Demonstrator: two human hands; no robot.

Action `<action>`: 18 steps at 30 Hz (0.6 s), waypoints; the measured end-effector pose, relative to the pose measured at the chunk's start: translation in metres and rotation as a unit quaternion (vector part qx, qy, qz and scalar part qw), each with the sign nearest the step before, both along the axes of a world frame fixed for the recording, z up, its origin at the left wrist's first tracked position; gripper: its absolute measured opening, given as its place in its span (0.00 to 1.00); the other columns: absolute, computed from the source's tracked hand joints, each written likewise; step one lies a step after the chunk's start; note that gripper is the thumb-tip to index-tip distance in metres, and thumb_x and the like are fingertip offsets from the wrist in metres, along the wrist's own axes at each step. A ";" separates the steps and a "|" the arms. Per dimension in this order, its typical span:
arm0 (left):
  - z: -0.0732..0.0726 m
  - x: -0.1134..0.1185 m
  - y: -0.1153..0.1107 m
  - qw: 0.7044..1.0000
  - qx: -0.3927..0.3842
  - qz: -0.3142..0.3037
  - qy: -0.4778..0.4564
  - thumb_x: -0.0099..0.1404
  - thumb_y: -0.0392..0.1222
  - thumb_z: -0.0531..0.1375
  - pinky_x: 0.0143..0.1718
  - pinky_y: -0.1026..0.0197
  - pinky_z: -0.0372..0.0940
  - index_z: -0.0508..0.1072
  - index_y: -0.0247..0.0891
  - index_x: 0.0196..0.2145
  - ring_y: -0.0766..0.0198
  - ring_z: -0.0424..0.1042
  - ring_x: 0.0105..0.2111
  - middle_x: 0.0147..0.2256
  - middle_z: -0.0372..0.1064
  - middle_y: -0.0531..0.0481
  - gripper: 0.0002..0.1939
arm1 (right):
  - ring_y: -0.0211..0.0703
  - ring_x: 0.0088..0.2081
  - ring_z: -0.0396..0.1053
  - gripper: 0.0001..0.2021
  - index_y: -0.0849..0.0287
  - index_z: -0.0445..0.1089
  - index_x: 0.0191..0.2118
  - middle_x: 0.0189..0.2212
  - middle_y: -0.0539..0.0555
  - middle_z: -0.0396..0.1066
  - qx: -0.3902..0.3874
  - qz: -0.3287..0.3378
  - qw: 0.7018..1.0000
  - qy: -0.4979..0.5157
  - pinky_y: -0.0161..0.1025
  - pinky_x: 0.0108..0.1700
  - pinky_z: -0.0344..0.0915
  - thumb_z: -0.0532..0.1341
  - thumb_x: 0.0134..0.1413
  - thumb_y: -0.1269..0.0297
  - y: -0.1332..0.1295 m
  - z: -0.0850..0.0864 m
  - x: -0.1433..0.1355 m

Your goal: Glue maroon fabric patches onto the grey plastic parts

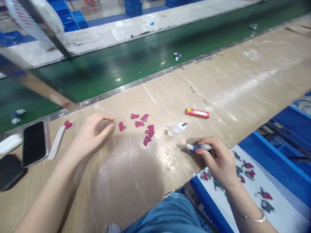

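Observation:
My right hand (218,160) pinches a small dark grey and white plastic part (193,148) just above the table's near edge. Over the table on the left, my left hand (96,131) holds nothing, its thumb and fingers apart. Its fingertips are close to a small dark-red piece (122,126). More dark-red pieces (139,124) lie loosely to the right of it, a few overlapping (150,129). Between these pieces and my right hand, a small translucent bottle (177,129) with a thin dark nozzle lies tilted. Behind it is a red and yellow stick-like packet (197,113).
A phone (36,142), a white strip (56,142), a white case (11,144) and a black object (11,171) lie at the left. Beyond the table runs a green conveyor belt (136,66) carrying small parts. A blue bin (279,158) with grey and red parts stands at my right.

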State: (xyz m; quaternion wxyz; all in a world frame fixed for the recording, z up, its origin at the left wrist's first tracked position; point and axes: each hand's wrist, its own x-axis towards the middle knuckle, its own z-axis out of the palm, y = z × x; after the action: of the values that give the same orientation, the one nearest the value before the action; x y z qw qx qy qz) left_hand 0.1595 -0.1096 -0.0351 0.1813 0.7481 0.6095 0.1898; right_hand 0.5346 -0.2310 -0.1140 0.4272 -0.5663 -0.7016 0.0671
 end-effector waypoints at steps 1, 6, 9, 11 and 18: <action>0.000 0.002 0.004 1.000 -0.005 -0.007 0.005 0.63 0.61 0.56 0.57 0.35 0.68 0.77 0.43 0.39 0.39 0.77 0.51 0.46 0.79 0.39 0.21 | 0.42 0.31 0.75 0.05 0.52 0.73 0.38 0.31 0.49 0.77 0.001 -0.007 1.000 0.002 0.37 0.32 0.70 0.64 0.68 0.61 0.002 0.000 0.003; 0.007 0.005 0.024 0.999 -0.034 0.013 0.021 0.60 0.61 0.57 0.59 0.36 0.69 0.75 0.45 0.39 0.37 0.75 0.54 0.47 0.79 0.41 0.20 | 0.45 0.32 0.77 0.10 0.52 0.74 0.38 0.32 0.51 0.78 0.047 -0.101 0.991 0.077 0.40 0.34 0.71 0.65 0.69 0.53 0.002 -0.005 0.027; 0.014 0.010 0.041 0.995 -0.050 0.073 0.048 0.56 0.62 0.57 0.59 0.38 0.69 0.75 0.44 0.40 0.37 0.75 0.56 0.51 0.79 0.41 0.23 | 0.47 0.34 0.77 0.15 0.52 0.76 0.37 0.32 0.52 0.78 0.073 -0.190 0.969 0.142 0.43 0.36 0.71 0.67 0.65 0.46 0.003 -0.009 0.043; 0.018 0.018 0.058 0.991 -0.050 0.099 0.070 0.54 0.62 0.56 0.60 0.39 0.69 0.75 0.43 0.40 0.38 0.75 0.55 0.52 0.79 0.41 0.24 | 0.47 0.34 0.77 0.17 0.52 0.76 0.37 0.32 0.52 0.78 0.070 -0.223 0.960 0.157 0.44 0.36 0.71 0.68 0.62 0.43 0.006 -0.011 0.049; 0.007 0.082 0.146 0.986 -0.008 -0.051 0.157 0.61 0.55 0.52 0.61 0.41 0.69 0.75 0.30 0.54 0.40 0.75 0.55 0.55 0.75 0.32 0.32 | 0.39 0.27 0.69 0.15 0.53 0.74 0.40 0.33 0.50 0.77 -0.037 -0.239 0.960 0.141 0.38 0.28 0.65 0.68 0.62 0.46 0.021 -0.025 0.048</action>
State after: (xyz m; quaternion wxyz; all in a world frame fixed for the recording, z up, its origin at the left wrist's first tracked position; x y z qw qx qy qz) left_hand 0.2412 0.0365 -0.0280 0.0987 0.7974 0.5928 0.0557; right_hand 0.5822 -0.2104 -0.1391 0.5043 -0.7178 -0.4752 0.0685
